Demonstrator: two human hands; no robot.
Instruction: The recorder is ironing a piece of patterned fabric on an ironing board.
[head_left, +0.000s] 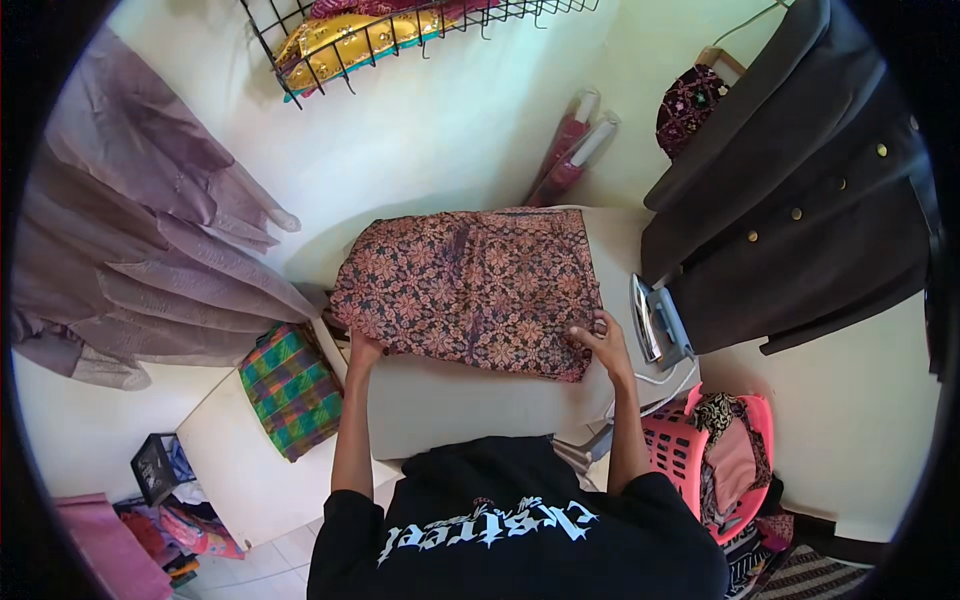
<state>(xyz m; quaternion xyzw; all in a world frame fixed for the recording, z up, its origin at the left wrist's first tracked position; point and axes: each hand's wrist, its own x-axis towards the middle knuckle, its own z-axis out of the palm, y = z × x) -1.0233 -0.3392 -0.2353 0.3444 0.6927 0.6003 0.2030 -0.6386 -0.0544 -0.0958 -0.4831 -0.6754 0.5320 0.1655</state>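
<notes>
A folded piece of patterned fabric, pink-orange flowers on dark ground, lies on the pale ironing board. My left hand is at its lower left corner, with the fingers hidden under the cloth. At the right edge, my right hand has its thumb on top of the fabric and its fingers at the border. Just right of that hand, a blue-grey clothes iron rests on the board's right part, its pale cord running down beside my forearm.
A folded green checked cloth lies on a white surface at left. Mauve garments and a dark buttoned garment hang at the sides. A pink laundry basket holds clothes at lower right. A black wire rack is above.
</notes>
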